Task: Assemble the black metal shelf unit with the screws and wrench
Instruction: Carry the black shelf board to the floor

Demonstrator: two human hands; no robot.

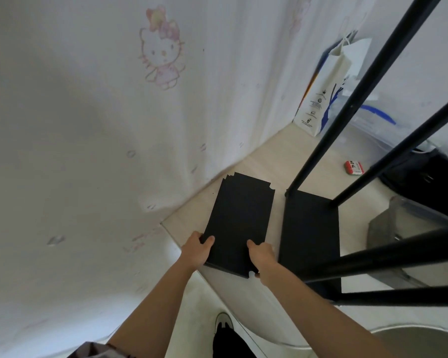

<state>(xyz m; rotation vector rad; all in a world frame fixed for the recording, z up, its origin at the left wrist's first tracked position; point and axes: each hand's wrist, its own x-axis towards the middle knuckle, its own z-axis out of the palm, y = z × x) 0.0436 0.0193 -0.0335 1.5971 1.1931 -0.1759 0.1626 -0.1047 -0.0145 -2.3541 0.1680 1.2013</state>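
A stack of flat black shelf panels (239, 218) with notched corners hovers just above the pale floor. My left hand (195, 250) grips its near left corner, thumb on top. My right hand (263, 255) grips the near right edge, thumb on top as well. To the right stands the partly built black shelf unit, with a bottom shelf panel (311, 228) on the floor and black metal posts (347, 109) rising from its corners. I see neither screws nor a wrench.
A white curtain (88, 125) with a cartoon cat print hangs at the left. A white paper bag (321, 99) stands at the back. A small red box (353, 167), a black bag (424, 177) and a grey bin (398, 233) lie to the right. My shoe (224, 324) is below.
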